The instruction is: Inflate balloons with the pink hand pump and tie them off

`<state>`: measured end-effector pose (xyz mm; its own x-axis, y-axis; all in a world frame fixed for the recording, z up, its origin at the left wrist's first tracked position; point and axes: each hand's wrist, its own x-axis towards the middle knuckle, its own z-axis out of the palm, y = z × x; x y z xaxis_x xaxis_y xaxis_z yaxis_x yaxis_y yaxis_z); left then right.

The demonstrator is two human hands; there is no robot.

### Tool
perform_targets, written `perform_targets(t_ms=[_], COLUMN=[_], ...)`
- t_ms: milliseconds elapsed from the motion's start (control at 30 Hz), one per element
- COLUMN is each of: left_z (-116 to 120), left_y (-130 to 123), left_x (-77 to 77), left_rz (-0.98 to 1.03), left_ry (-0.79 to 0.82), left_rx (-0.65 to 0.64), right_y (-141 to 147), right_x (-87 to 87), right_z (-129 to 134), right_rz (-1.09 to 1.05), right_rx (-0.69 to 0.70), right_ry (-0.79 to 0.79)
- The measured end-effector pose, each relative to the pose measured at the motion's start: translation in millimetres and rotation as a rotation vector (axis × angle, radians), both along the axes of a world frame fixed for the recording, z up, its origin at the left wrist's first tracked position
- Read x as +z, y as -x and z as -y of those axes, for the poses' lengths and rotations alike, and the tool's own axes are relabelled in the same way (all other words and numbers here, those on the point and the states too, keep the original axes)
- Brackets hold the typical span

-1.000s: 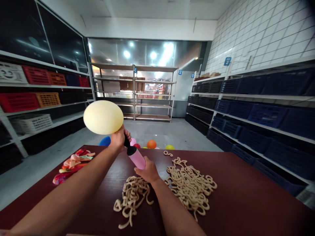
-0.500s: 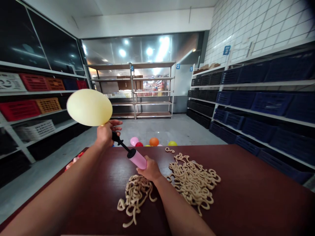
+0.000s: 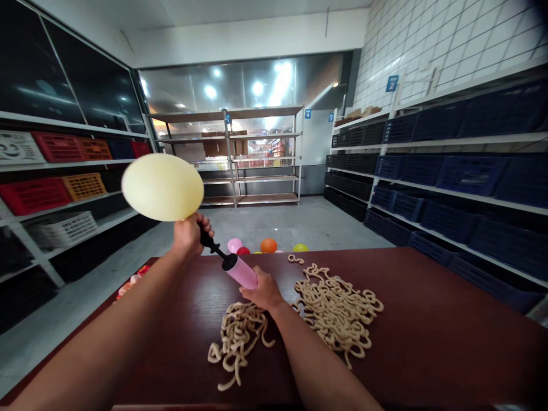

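My left hand (image 3: 188, 233) is closed around the black end of a balloon pump, at the neck of an inflated pale yellow balloon (image 3: 162, 187). The balloon sits just above that hand, and its neck is hidden by the fingers. Lower and to the right, my right hand (image 3: 263, 289) grips the base of the pump's pink barrel (image 3: 242, 272). A short length of black shaft shows between barrel and black end. Beneath my right wrist, a small pile of beige curly strands (image 3: 240, 337) lies on the dark red table (image 3: 180, 342).
A larger heap of beige curly strands (image 3: 338, 308) covers part of the table to the right. Beyond the far edge are several balloons, one orange (image 3: 268, 245). Colourful small items (image 3: 132, 282) lie at the left edge. Shelves with crates (image 3: 471, 182) line both sides.
My left hand's fingers have curled around the pump's black end. The balloon and left hand have shifted slightly right, and less of the shaft shows. My right hand keeps its grip.
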<state>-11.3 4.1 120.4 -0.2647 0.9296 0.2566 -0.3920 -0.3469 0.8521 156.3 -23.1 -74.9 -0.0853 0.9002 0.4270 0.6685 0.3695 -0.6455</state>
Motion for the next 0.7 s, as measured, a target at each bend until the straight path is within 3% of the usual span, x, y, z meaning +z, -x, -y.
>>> perform_targets(t_ms=[133,200,267,367,567,700], left_z=[0.7,1.9,2.7,1.5,-3.4,-0.7], left_y=[27.8,34.0,33.5,22.0,-20.6,-38.1], left_x=[38.8,47.6,45.9,25.3,-37.4,-51.2], left_rz=[-0.012,-0.005,-0.002,-0.004,0.017,0.034], left_ry=[-0.030,-0.041,-0.048,-0.035,0.050,0.081], left_rx=[0.030,0.035,0.042,0.052,-0.014,-0.055], right_y=[1.3,2.1,2.7,2.7,0.6,-1.2], right_x=[-1.2,-2.8,-4.5,-6.7,-8.8,-7.2], right_z=[-0.8,-0.6,0.1,0.9,-1.4,-3.2], right_rz=[-0.011,-0.009,0.017,0.052,0.048,0.025], right_rx=[-0.007,-0.008,-0.018,-0.023,-0.026,-0.032], right_ry=[0.009,0.015,0.017,0.019,0.024,0.018])
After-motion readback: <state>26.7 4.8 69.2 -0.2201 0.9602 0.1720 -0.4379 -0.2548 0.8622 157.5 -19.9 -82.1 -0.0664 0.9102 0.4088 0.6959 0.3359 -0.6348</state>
